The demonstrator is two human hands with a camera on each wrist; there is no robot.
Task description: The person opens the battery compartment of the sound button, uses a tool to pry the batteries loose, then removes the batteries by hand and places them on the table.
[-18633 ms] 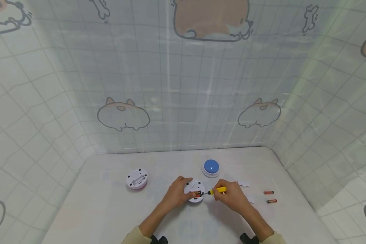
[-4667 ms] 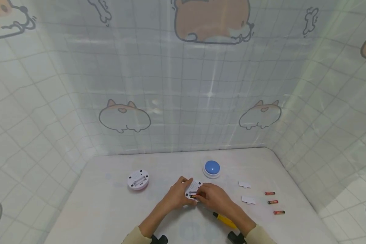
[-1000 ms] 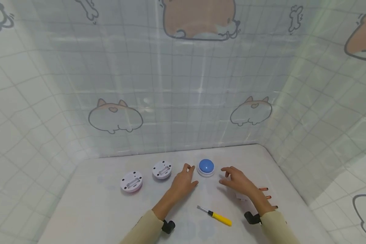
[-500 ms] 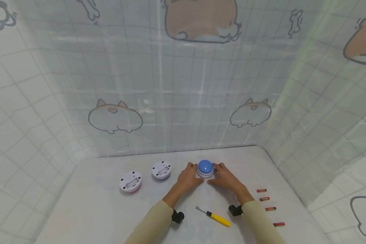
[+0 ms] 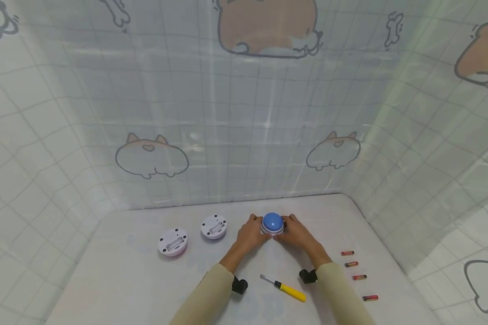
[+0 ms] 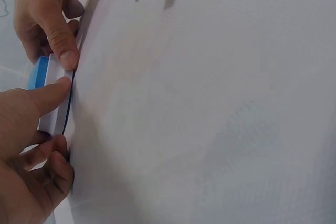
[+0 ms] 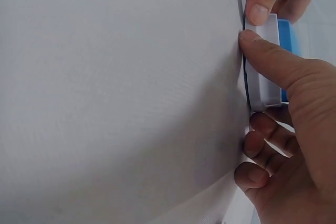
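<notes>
A push button (image 5: 273, 221) with a blue dome and white round base stands dome up near the back middle of the table. My left hand (image 5: 250, 234) grips its base from the left, thumb at the near side. From the right, my right hand (image 5: 296, 232) holds the same base, its thumb close to the left one. In the left wrist view, the white base (image 6: 56, 116) shows between the thumbs and fingers. The right wrist view shows the button's base (image 7: 265, 85) low at the table surface. Its underside is hidden.
Two upturned push buttons, a white one (image 5: 213, 226) and a pink-sided one (image 5: 173, 242), lie left with bare battery compartments. A yellow-handled screwdriver (image 5: 291, 291) lies in front of the hands. Several red batteries (image 5: 359, 277) lie at right. Fabric walls (image 5: 244, 171) enclose the table.
Both hands have come in from either side and taken hold of the blue button. Earlier they worked at a white button, now upturned at left with its compartment empty; another battery lies at right.
</notes>
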